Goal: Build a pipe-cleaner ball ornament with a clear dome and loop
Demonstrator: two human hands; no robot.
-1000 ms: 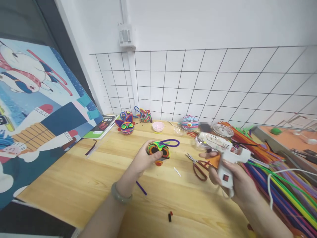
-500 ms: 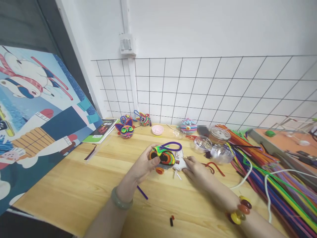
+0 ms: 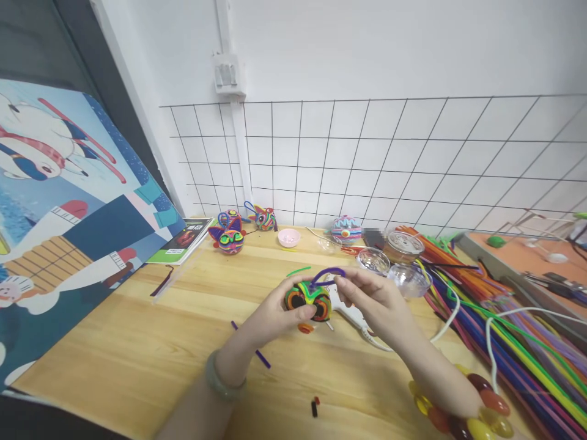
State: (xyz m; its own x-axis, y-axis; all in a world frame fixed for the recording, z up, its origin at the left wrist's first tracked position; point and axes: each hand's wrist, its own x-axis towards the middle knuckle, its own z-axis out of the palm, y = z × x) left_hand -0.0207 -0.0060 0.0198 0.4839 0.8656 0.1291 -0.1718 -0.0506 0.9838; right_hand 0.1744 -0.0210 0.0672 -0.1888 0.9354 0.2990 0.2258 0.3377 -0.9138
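My left hand point(image 3: 279, 308) is closed around a round ornament point(image 3: 308, 300) covered in coiled pipe cleaners, with two dark eyes ringed in orange and green. An orange disc point(image 3: 306, 329) shows at its lower edge. At the top of the ornament stands a purple pipe-cleaner loop point(image 3: 329, 272), pinched at its right side by my right hand point(image 3: 367, 296). Behind the right hand, a white glue gun point(image 3: 346, 308) lies on the table, partly hidden. A purple pipe-cleaner piece point(image 3: 251, 345) lies left of the ornament, beside my left forearm.
Finished pipe-cleaner ornaments point(image 3: 229, 239) and a pink bowl point(image 3: 288, 238) stand along the back. Clear plastic half shells point(image 3: 373, 261) sit at the back right. Bundles of pipe cleaners point(image 3: 513, 354) and a white cord point(image 3: 488, 348) cover the right side. A picture board point(image 3: 98, 214) leans at left.
My right hand has left the glue gun and now pinches the purple loop. The ornament has shifted slightly right in my left hand. The camera view has moved a little.
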